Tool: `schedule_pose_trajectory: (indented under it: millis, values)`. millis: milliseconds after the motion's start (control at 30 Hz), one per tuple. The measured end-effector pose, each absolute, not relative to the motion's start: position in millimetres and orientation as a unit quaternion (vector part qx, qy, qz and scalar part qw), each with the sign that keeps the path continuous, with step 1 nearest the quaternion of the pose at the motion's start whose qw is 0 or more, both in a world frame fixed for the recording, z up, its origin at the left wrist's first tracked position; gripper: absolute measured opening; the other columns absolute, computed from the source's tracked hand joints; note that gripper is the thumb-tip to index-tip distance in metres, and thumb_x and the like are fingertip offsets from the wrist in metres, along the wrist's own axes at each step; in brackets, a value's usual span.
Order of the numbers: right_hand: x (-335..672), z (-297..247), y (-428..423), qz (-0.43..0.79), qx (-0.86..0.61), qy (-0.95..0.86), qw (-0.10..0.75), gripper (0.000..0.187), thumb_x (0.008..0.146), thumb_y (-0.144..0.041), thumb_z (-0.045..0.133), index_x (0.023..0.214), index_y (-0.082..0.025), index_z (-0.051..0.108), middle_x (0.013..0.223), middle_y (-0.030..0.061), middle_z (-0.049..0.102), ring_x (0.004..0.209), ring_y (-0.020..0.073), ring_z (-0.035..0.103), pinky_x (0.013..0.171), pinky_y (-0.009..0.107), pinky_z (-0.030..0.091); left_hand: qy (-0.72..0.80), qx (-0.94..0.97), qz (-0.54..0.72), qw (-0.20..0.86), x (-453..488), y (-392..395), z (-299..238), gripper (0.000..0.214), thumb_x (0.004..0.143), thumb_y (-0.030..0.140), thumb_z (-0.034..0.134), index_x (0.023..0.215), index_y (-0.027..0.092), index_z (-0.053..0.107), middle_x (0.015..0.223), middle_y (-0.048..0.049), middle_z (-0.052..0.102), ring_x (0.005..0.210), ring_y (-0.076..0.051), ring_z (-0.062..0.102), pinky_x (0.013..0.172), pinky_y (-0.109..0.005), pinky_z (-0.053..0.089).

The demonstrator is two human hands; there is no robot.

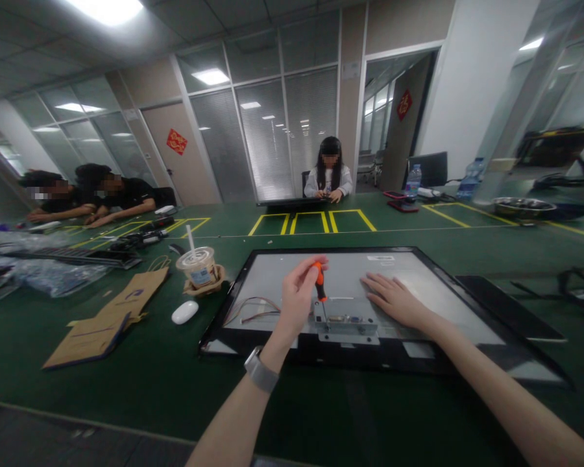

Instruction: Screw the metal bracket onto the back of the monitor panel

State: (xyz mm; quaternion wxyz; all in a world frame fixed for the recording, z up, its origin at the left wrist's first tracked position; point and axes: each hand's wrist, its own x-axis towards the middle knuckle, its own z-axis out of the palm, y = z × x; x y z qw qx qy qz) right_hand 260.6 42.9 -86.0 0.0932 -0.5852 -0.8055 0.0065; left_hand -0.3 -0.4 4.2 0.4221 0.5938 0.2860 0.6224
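- I see the orange-and-black-handled screwdriver [320, 283] upright over the near middle of the panel, its thin shaft reaching down to the silver metal bracket with connector ports [350, 329]; I can't tell whether its tip sits in a screw.
- My left hand [300, 285] has its fingers closed around the top of the orange-and-black handle; a grey-banded wristwatch [261, 370] circles that wrist.
- My right hand [393, 298] rests palm down to the right of the bracket, fingers extended and slightly spread, gripping nothing.
- Under both lies the large grey-backed, black-framed flat panel [267, 275], with thin coloured wires [257, 307] left of the bracket.
- Left of the panel, I have a small white rounded object [185, 312], a lidded plastic cup with a straw [198, 267] in a brown cardboard holder [208, 284], and a flattened brown paper bag [109, 318].
- To the right lies a dark flat slab [509, 308].
- Across the green table [150, 389], at the far side, sits a person in a light top [311, 183] behind another dark panel [292, 203].
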Motion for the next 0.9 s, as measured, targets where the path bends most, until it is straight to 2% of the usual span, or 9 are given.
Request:
schedule_pose_trajectory:
  millis: [100,267,367,500,600,700,833,900]
  values:
    - [260.8,-86.5,43.0,0.008,-0.586,-0.805,0.092,0.062,0.092,-0.054,0.019,0.143,-0.025,0.038,0.15,0.0066,0.035,0.138,0.0254,0.029,0.111,0.05,0.022,0.29,0.584,0.626,0.428,0.2,0.0,2.7,0.022,0.081,0.03,0.062,0.098,0.018,0.069,0.09,-0.0059,0.066,0.077,-0.014,0.062,0.075,-0.028,0.048]
    - [260.4,-85.2,42.1,0.01,-0.588,-0.805,0.086,0.062,0.092,-0.054,0.019,0.143,-0.024,0.038,0.15,0.0067,0.035,0.138,0.0255,0.029,0.111,0.05,0.021,0.314,0.598,0.644,0.361,-1.0,0.4,1.6,0.009,0.075,0.025,0.069,0.081,0.018,0.07,0.081,-0.0012,0.054,0.07,-0.009,0.053,0.063,-0.02,0.045]
    - [260.6,-85.4,42.5,0.007,-0.587,-0.804,0.093,0.061,0.092,-0.054,0.02,0.142,-0.026,0.04,0.15,0.0061,0.035,0.138,0.0256,0.03,0.111,0.05,0.022,0.312,0.6,0.638,0.368,-1.1,0.6,1.0,0.016,0.083,0.028,0.059,0.089,0.019,0.072,0.086,-0.003,0.056,0.075,-0.011,0.055,0.068,-0.022,0.046]
    - [260.8,-85.9,43.5,0.008,-0.586,-0.805,0.09,0.062,0.092,-0.054,0.019,0.143,-0.025,0.039,0.15,0.0065,0.035,0.138,0.0255,0.03,0.111,0.051,0.022,0.283,0.588,0.625,0.429,-0.3,0.8,0.8,0.027,0.09,0.028,0.047,0.102,0.018,0.069,0.104,-0.0079,0.063,0.089,-0.016,0.06,0.082,-0.028,0.048]
    - [260.9,-86.6,43.8,0.005,-0.585,-0.806,0.091,0.061,0.092,-0.053,0.019,0.143,-0.025,0.039,0.15,0.0068,0.036,0.137,0.0252,0.03,0.111,0.051,0.022,0.282,0.59,0.608,0.451,0.2,0.2,1.7,0.027,0.089,0.03,0.049,0.107,0.018,0.066,0.1,-0.0087,0.066,0.082,-0.016,0.063,0.078,-0.029,0.049]
    - [261.2,-87.8,43.7,0.001,-0.581,-0.808,0.096,0.061,0.092,-0.053,0.019,0.142,-0.026,0.04,0.149,0.0068,0.036,0.137,0.0254,0.03,0.11,0.052,0.023,0.295,0.602,0.604,0.432,0.4,-1.0,2.9,0.023,0.086,0.03,0.056,0.102,0.018,0.067,0.091,-0.0063,0.065,0.076,-0.014,0.061,0.073,-0.027,0.048]
    - [260.8,-87.3,42.8,0.004,-0.584,-0.805,0.102,0.06,0.092,-0.054,0.02,0.142,-0.027,0.039,0.149,0.0064,0.037,0.137,0.0256,0.031,0.11,0.051,0.023,0.322,0.616,0.626,0.355,0.3,-3.1,4.1,0.011,0.078,0.025,0.065,0.085,0.019,0.069,0.081,-0.0023,0.056,0.071,-0.011,0.053,0.065,-0.022,0.044]
    - [260.4,-86.1,42.3,0.009,-0.585,-0.805,0.097,0.061,0.092,-0.054,0.02,0.143,-0.026,0.039,0.15,0.0064,0.036,0.137,0.0254,0.03,0.111,0.051,0.023,0.328,0.619,0.632,0.331,-0.1,-3.5,4.2,0.01,0.079,0.026,0.064,0.083,0.019,0.069,0.081,-0.0021,0.052,0.071,-0.011,0.051,0.065,-0.022,0.043]
